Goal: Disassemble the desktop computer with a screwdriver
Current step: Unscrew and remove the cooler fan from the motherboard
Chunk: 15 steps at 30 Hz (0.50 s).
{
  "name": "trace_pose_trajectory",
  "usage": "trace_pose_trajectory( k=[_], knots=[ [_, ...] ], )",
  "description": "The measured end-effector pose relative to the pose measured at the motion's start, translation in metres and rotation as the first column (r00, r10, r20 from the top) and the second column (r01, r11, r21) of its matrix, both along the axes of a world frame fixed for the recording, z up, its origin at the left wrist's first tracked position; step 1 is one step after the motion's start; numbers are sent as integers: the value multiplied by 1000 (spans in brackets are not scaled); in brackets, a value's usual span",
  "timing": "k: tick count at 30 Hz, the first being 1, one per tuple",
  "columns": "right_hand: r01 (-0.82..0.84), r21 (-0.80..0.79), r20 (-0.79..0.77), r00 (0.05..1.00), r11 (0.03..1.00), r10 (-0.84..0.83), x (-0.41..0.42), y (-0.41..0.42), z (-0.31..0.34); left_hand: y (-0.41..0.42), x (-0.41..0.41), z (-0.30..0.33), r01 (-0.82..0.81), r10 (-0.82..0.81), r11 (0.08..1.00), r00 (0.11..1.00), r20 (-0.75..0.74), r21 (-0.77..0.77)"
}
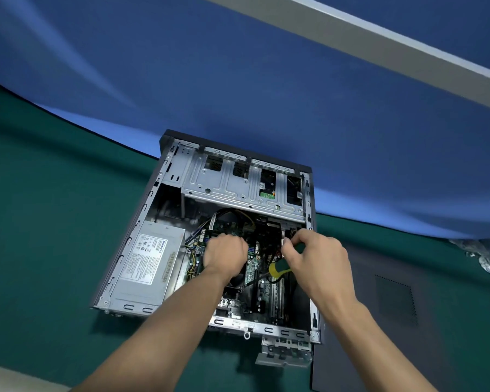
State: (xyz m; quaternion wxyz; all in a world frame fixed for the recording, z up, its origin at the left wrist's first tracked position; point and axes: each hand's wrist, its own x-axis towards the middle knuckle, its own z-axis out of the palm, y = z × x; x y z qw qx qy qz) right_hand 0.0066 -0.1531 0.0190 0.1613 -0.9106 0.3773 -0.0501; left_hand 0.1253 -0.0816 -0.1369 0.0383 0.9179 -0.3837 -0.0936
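Open desktop computer (pixel 210 236) on the green tabletop (pixel 40 222), near its far edge. Right grip (pixel 317 258) holds the screwdriver (pixel 279 268); left grip (pixel 224 253) curled inside (contents hidden). Step, judged: freeing motherboard parts; next needs tip seated on a screw.

The desktop computer (pixel 210 236) lies on its side on the green tabletop (pixel 54 207) with its side panel off, so I look straight into it. A silver power supply (pixel 150 264) sits in the left half, a bare metal drive cage (pixel 238 185) spans the far end, and the green motherboard (pixel 252 267) shows in the middle. I grip the screwdriver (pixel 280 267), green and yellow handled, in my right hand (pixel 317 261), its dark shaft angled down toward the board.
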Motion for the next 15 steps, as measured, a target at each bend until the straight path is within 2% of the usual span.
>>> trace_pose_trajectory(
  k=[7, 15],
  knots=[
    [27, 41, 11, 1000, 999, -28, -3, -2, -5, 0, 2, -4, 90, -89, 996, 996, 20, -29],
    [28, 50, -10, 1000, 998, -28, -1, 0, -3, 0, 2, -8, 75, -74, 997, 997, 34, -29]
  ],
)
